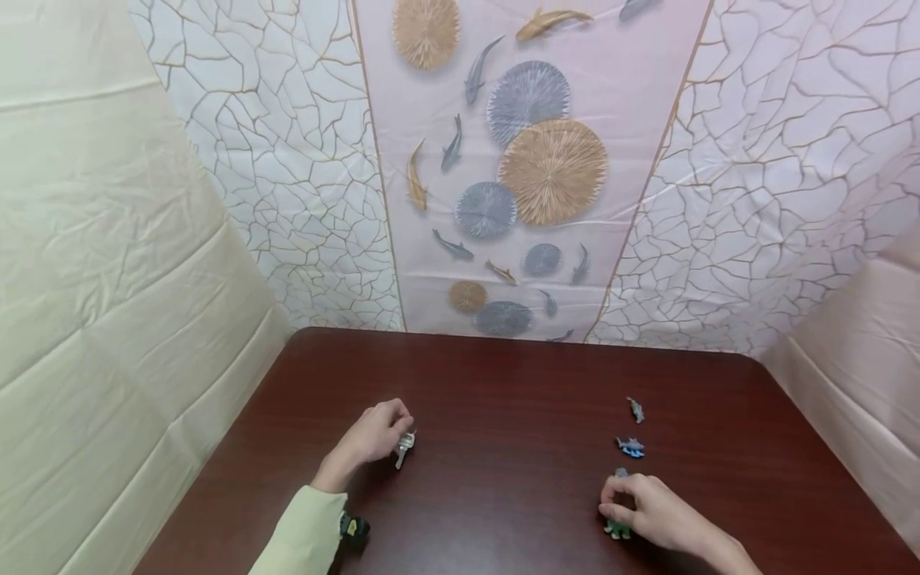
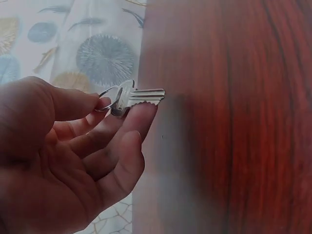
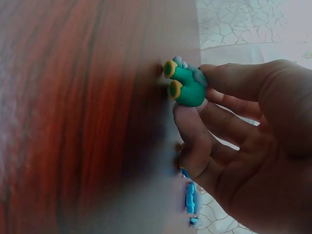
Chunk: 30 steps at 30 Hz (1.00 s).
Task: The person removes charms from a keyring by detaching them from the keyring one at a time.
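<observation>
My left hand (image 1: 374,435) is low over the left part of the table. Its thumb and a finger pinch a thin metal ring (image 2: 104,108), with a silver key (image 2: 144,96) on it that points away from the fingertips. Over at the right, my right hand (image 1: 657,511) pinches a small green toy figure (image 3: 192,92) between thumb and fingers. Two round feet with yellow rims show on the toy, along with some grey parts. The fingers cover part of it.
Beyond the right hand, a grey-and-blue toy figure (image 1: 631,446) and a smaller greyish one (image 1: 636,410) lie in a row on the dark red-brown table (image 1: 496,431). Patterned cloth (image 1: 467,263) hangs behind the back edge. Plain cloth (image 1: 180,359) lines the left side.
</observation>
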Motion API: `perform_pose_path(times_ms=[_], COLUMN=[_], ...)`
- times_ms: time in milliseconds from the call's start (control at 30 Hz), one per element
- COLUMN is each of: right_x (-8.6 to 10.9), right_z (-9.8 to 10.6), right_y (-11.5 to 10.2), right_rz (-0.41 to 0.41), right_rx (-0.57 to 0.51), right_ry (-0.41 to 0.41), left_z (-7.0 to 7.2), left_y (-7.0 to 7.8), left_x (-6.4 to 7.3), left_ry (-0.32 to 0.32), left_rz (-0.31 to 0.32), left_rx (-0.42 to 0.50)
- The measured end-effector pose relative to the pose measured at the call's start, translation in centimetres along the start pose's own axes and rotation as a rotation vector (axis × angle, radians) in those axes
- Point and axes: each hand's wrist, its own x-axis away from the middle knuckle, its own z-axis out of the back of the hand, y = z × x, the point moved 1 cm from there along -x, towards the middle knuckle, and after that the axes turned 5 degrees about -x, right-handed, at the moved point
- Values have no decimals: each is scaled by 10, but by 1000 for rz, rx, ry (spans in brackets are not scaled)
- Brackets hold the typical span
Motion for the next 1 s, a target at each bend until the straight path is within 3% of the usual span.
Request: perform_pose_path(times_ms=[167, 333, 500, 600, 833, 1000], right_x=[0, 1, -1, -3, -8, -17], right_z=[4, 12, 26, 36, 57, 74], right_y=[0, 0, -2, -1, 6, 8], right_rz=[-23, -64, -94, -137, -141, -181], right_rx=[68, 53, 48, 21, 9, 25], right_ry=[3, -43, -52, -55, -39, -34], left_z=[-4, -6, -3, -1, 9, 19], left_y=[-5, -6, -8, -9, -7, -4], left_x=[-6, -12, -14, -15, -15, -17], left_ry=[-19, -47, -72, -69, -87, -109], left_rz=[18, 34, 74, 109, 204, 227], left_rx=[-36, -98, -86, -84, -91, -114])
